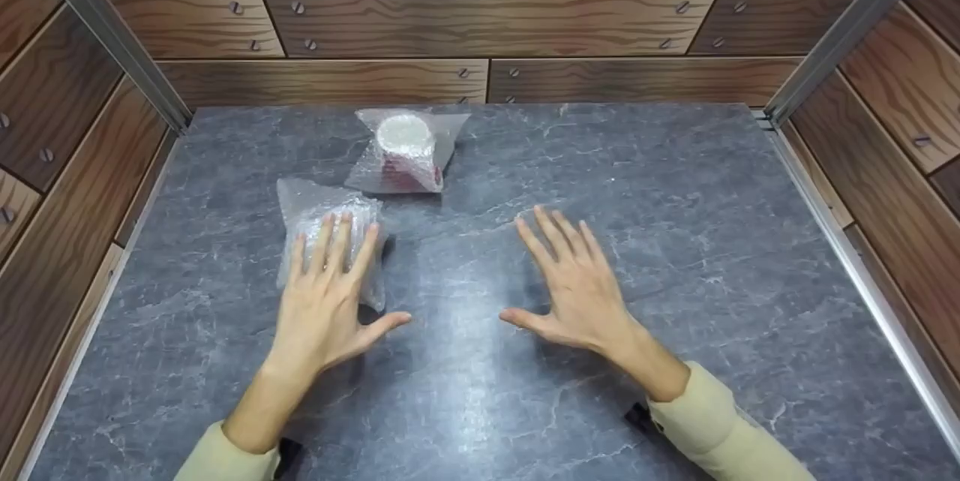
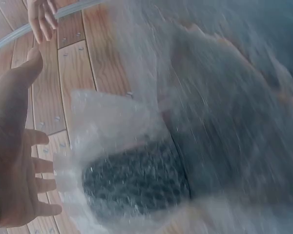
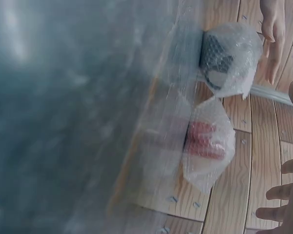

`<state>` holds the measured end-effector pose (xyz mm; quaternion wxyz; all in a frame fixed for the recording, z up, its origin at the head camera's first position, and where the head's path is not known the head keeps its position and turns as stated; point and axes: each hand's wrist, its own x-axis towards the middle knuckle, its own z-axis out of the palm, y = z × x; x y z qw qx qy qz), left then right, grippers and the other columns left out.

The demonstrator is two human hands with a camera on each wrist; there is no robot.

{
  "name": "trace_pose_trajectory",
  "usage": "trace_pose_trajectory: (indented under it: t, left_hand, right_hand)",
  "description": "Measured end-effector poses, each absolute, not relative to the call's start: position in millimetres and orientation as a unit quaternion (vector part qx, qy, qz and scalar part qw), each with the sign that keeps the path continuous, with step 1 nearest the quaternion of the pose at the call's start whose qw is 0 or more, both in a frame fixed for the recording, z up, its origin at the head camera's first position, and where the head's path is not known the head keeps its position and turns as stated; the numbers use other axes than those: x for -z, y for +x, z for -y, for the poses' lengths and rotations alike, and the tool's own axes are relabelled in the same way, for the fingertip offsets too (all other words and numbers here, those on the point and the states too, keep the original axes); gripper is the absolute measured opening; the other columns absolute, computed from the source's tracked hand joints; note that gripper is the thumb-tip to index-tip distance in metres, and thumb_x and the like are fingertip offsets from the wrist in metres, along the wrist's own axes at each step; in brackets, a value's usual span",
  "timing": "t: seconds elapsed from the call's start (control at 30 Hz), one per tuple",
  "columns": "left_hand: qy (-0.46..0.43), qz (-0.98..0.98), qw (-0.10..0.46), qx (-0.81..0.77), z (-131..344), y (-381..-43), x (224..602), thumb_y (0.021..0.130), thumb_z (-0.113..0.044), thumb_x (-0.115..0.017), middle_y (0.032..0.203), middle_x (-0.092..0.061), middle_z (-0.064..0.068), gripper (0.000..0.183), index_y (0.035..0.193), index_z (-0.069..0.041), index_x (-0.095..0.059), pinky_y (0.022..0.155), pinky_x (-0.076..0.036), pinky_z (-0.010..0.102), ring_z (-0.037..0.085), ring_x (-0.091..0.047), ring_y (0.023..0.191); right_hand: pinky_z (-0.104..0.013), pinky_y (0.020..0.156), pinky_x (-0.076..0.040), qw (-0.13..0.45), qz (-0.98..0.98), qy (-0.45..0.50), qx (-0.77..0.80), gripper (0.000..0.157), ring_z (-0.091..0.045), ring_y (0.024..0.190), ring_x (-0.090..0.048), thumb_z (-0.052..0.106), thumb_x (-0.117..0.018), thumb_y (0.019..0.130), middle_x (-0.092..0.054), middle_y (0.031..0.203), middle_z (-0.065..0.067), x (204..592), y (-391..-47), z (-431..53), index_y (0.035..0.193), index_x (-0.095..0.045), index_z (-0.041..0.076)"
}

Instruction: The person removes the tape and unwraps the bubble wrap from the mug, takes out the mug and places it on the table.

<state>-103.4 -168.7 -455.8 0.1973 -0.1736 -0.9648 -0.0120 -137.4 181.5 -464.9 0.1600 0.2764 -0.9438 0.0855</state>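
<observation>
Both hands are spread flat with palms down and hold nothing. In the head view my left hand [image 1: 315,316] overlaps a bubble-wrap package [image 1: 307,205], its fingers stretched across the clear wrapping. The left wrist view shows something dark inside that package [image 2: 134,180], with the left hand [image 2: 14,170] beside it. My right hand [image 1: 581,297] is over the grey table, to the right of the package, its thumb pointing left. Farther back lies a second bubble-wrap package [image 1: 405,158] with a round white top and a red lower part, apart from both hands.
A grey marbled tabletop [image 1: 480,361] lies under everything. Wood-patterned walls [image 1: 487,23] stand at the back and on both sides, with metal rails [image 1: 862,263] along the side edges.
</observation>
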Motion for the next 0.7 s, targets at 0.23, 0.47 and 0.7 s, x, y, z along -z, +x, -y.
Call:
trace_pose_trajectory:
  t: [0.23, 0.47, 0.7]
  left_hand:
    - [-0.171, 0.966, 0.194, 0.008, 187.7, -101.9, 455.4, 0.085, -0.097, -0.033, 0.168, -0.035, 0.027, 0.116, 0.165, -0.013, -0.033, 0.127, -0.029, 0.068, 0.046, -0.034, 0.157]
    - [-0.163, 0.967, 0.195, 0.012, 210.1, -102.8, 455.2, 0.084, -0.099, -0.027, 0.168, -0.034, 0.028, 0.118, 0.164, -0.011, -0.036, 0.125, -0.033, 0.069, 0.049, -0.038, 0.154]
    - [-0.151, 0.968, 0.198, 0.022, 232.9, -104.7, 456.8, 0.083, -0.098, -0.033, 0.167, -0.036, 0.027, 0.119, 0.163, -0.009, -0.037, 0.124, -0.034, 0.068, 0.049, -0.04, 0.153]
  right_hand:
    - [-0.066, 0.129, -0.028, 0.147, 0.938, 0.305, -0.077, 0.114, -0.042, 0.159, -0.033, 0.095, -0.034, 0.087, -0.025, 0.175, -0.017, 468.2, -142.6, -160.9, 0.167, -0.026, 0.014]
    - [-0.064, 0.129, -0.029, 0.137, 0.933, 0.325, -0.075, 0.113, -0.039, 0.159, -0.034, 0.092, -0.041, 0.087, -0.026, 0.175, -0.015, 467.6, -148.2, -139.8, 0.168, -0.024, 0.014]
    - [-0.065, 0.128, -0.029, 0.129, 0.922, 0.357, -0.079, 0.113, -0.039, 0.158, -0.034, 0.094, -0.036, 0.088, -0.027, 0.174, -0.017, 469.4, -153.6, -115.2, 0.167, -0.027, 0.013]
